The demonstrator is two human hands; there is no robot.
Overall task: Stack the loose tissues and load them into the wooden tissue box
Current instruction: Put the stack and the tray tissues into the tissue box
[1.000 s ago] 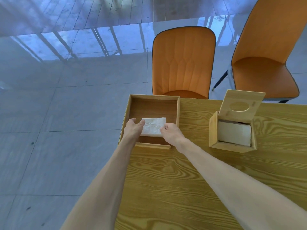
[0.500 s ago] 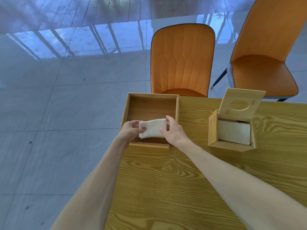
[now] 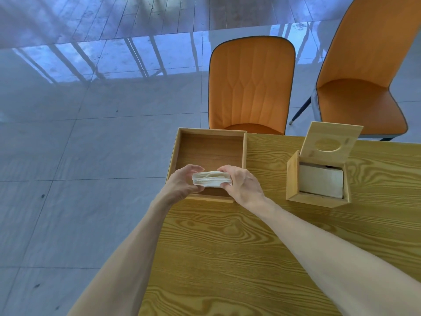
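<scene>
At a grained wooden table (image 3: 250, 258), my left hand (image 3: 182, 184) and right hand (image 3: 242, 184) grip folded tissues (image 3: 210, 179) above a tray (image 3: 244, 151); the box (image 3: 293, 179) stands open right, orange chairs (image 3: 250, 87) on grey tiled floor (image 3: 91, 144) behind.

Tissues (image 3: 210, 179): white folded stack, pinched between my hands above the tray.
Tissue box (image 3: 319, 176): wooden, lid up, tissues inside.

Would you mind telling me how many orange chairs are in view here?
2. One orange chair stands at the table's far edge, just behind the open wooden tray. The second chair is to its right, partly cut off by the frame. Others may sit out of view.
</scene>
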